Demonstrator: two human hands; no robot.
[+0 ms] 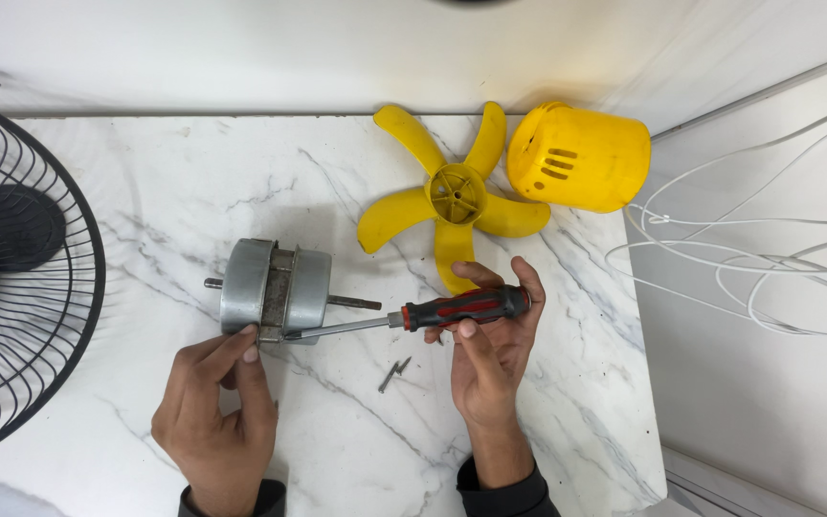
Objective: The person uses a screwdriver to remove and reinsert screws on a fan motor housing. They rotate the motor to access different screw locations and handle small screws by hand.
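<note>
My left hand pins the grey motor at mid-bench so it won't roll, while my right hand grips the red-and-black screwdriver, tip driven against the motor's near edge, loose screws beside.

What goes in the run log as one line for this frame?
left hand: steadies silver cylindrical fan motor | right hand: holds red-and-black-handled screwdriver, tip at motor | loose grey screws on white marble table
</note>
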